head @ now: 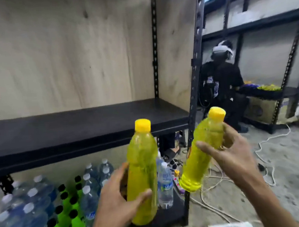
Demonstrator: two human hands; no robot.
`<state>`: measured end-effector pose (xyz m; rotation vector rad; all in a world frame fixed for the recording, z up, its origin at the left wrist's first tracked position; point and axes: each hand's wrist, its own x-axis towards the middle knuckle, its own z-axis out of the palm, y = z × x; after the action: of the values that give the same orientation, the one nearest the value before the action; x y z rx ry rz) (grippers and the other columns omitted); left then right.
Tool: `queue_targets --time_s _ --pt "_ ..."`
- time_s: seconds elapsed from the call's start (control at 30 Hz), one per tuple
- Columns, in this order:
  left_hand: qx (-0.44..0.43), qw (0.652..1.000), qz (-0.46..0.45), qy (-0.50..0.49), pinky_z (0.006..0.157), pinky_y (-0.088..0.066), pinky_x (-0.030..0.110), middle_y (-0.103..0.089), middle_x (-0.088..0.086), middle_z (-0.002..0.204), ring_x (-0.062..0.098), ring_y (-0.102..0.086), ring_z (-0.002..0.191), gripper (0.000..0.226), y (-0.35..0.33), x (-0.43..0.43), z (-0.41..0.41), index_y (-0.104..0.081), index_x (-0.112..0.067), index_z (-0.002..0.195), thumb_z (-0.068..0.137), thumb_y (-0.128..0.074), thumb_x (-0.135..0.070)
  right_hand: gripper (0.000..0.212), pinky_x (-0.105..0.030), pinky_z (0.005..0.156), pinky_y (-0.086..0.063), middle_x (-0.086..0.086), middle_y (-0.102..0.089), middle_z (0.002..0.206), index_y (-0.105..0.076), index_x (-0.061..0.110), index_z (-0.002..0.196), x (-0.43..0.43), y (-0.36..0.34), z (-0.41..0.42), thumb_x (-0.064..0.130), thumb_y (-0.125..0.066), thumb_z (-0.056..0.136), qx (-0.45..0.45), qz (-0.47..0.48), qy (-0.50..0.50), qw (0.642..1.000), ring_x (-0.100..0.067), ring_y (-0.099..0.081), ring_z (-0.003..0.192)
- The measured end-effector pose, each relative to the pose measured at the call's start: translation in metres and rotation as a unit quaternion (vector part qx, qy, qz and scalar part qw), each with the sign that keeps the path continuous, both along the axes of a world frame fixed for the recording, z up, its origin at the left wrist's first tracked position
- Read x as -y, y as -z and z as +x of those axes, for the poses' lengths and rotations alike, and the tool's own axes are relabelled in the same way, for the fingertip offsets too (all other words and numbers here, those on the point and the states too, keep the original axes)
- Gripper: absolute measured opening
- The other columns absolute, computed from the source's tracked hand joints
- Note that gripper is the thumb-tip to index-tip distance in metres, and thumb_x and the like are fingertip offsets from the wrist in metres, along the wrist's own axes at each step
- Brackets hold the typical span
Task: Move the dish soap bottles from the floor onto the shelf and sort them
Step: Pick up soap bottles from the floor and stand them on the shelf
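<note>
I hold two yellow dish soap bottles with yellow caps in front of a black shelf board (75, 125) that has nothing on it. My left hand (115, 199) grips the lower half of one bottle (142, 172), which stands upright. My right hand (224, 152) grips the upper half of the other bottle (199, 156), which leans with its cap up to the right and its base down to the left. Both bottles are level with the shelf's front edge, just right of its middle.
On the lower shelf stand several clear water bottles (165, 185) and green bottles with black caps (70, 212). A black slotted upright (195, 71) rises between my bottles and another person (221, 83) crouching at a far rack. White cables (264, 151) lie on the floor.
</note>
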<state>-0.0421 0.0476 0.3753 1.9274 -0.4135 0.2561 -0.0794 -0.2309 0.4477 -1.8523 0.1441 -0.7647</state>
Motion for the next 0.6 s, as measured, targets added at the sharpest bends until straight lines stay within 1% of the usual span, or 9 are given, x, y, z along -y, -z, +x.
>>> queue_targets --time_s 0.07,0.1,0.13,0.23,0.3,0.4,0.47,0.53,0.6 --pt "0.070 0.997 -0.044 -0.002 0.086 -0.058 0.025 -0.070 -0.022 0.111 -0.004 -0.068 0.100 0.084 -0.065 0.004 0.015 -0.054 -0.049 0.130 0.058 -0.094 -0.031 0.073 -0.036 0.085 -0.059 0.010 -0.077 0.100 -0.067 0.031 0.121 0.002 -0.059 0.009 0.049 -0.092 0.055 0.050 -0.017 -0.006 0.999 -0.010 -0.073 0.094" --pt "0.105 0.993 -0.062 -0.010 0.088 -0.057 0.028 -0.071 -0.017 0.113 -0.001 -0.068 0.101 0.087 -0.094 0.006 0.027 -0.055 -0.038 0.134 0.058 -0.094 -0.033 0.073 -0.040 0.086 -0.059 0.009 -0.078 0.100 -0.067 0.032 0.119 0.002 -0.085 0.018 0.052 -0.089 0.052 0.066 -0.019 -0.013 0.998 -0.013 -0.074 0.094" --pt "0.136 0.988 -0.074 -0.018 0.090 -0.057 0.030 -0.071 -0.014 0.114 0.000 -0.068 0.102 0.087 -0.118 0.010 0.042 -0.054 -0.032 0.135 0.058 -0.094 -0.035 0.072 -0.042 0.086 -0.059 0.008 -0.078 0.098 -0.068 0.031 0.117 0.002 -0.107 0.030 0.053 -0.087 0.051 0.073 -0.021 -0.012 0.997 -0.014 -0.075 0.092" --pt "0.188 0.977 -0.089 -0.047 0.095 -0.055 0.037 -0.066 -0.010 0.120 0.009 -0.066 0.109 0.088 -0.165 0.026 0.102 -0.048 -0.033 0.137 0.059 -0.090 -0.043 0.063 -0.042 0.088 -0.059 0.008 -0.078 0.091 -0.071 0.029 0.107 -0.002 -0.158 0.078 0.051 -0.088 0.051 0.086 -0.034 0.000 0.996 -0.012 -0.074 0.089" --pt "0.198 0.973 -0.090 -0.071 0.097 -0.054 0.042 -0.064 -0.002 0.125 0.015 -0.063 0.112 0.091 -0.180 0.041 0.148 -0.044 -0.029 0.141 0.063 -0.089 -0.037 0.056 -0.040 0.091 -0.058 0.009 -0.076 0.092 -0.071 0.027 0.106 -0.010 -0.178 0.114 0.045 -0.089 0.056 0.079 -0.049 0.008 0.996 -0.011 -0.072 0.092" --pt "0.201 0.971 -0.060 -0.118 0.097 -0.053 0.045 -0.063 0.005 0.127 0.023 -0.063 0.112 0.087 -0.183 0.061 0.217 -0.044 -0.024 0.139 0.066 -0.089 -0.032 0.051 -0.041 0.095 -0.055 0.003 -0.074 0.101 -0.066 0.027 0.105 -0.022 -0.189 0.172 0.043 -0.089 0.061 0.057 -0.067 0.019 0.996 -0.018 -0.069 0.100" --pt "0.185 0.972 -0.041 -0.135 0.097 -0.052 0.045 -0.061 0.008 0.126 0.027 -0.061 0.114 0.087 -0.180 0.074 0.256 -0.043 -0.024 0.140 0.066 -0.089 -0.032 0.059 -0.043 0.096 -0.055 -0.005 -0.071 0.110 -0.063 0.024 0.113 -0.028 -0.189 0.215 0.041 -0.090 0.063 0.040 -0.069 0.020 0.997 -0.024 -0.067 0.106" --pt "0.165 0.975 -0.022 -0.148 0.100 -0.049 0.040 -0.058 0.009 0.130 0.028 -0.057 0.119 0.089 -0.173 0.086 0.290 -0.039 -0.023 0.143 0.069 -0.088 -0.031 0.079 -0.042 0.098 -0.054 -0.010 -0.065 0.120 -0.057 0.013 0.130 -0.030 -0.187 0.256 0.039 -0.090 0.063 0.017 -0.054 0.026 0.998 -0.027 -0.063 0.113" --pt "0.148 0.976 -0.006 -0.158 0.100 -0.043 0.038 -0.054 0.010 0.135 0.029 -0.051 0.126 0.090 -0.164 0.097 0.323 -0.036 -0.022 0.146 0.072 -0.085 -0.031 0.080 -0.039 0.098 -0.053 -0.009 -0.061 0.119 -0.053 0.008 0.134 -0.027 -0.183 0.291 0.033 -0.090 0.067 0.001 -0.035 0.025 0.999 -0.025 -0.061 0.112"
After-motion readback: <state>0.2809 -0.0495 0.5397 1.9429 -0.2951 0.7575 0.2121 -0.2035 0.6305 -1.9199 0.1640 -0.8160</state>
